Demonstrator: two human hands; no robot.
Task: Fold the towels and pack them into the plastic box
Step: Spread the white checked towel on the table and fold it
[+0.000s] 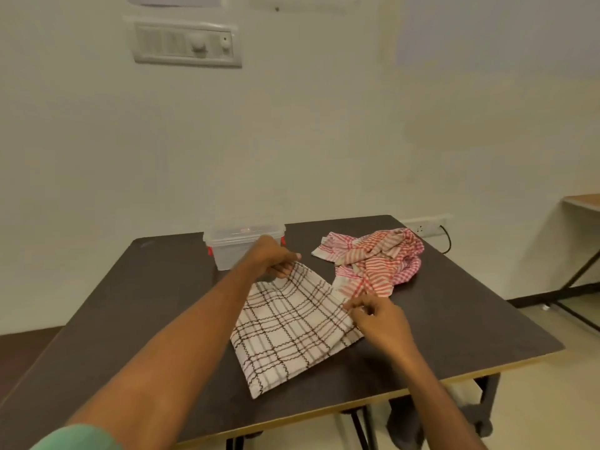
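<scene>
A white towel with brown checks (292, 326) lies folded flat in the middle of the dark table (136, 306). My left hand (274, 258) pinches its far corner, lifting that edge slightly. My right hand (378, 315) pinches the towel's right corner. Behind my left hand stands the clear plastic box (233, 243) with a lid and red clips. A crumpled red-and-white striped towel (373, 258) lies at the back right of the table, just beyond the checked towel.
The table stands against a pale wall with a switch panel (185, 43) high up. A wall socket with a black cable (446, 238) sits behind the table's right corner. Another table's frame (581, 274) stands at the far right.
</scene>
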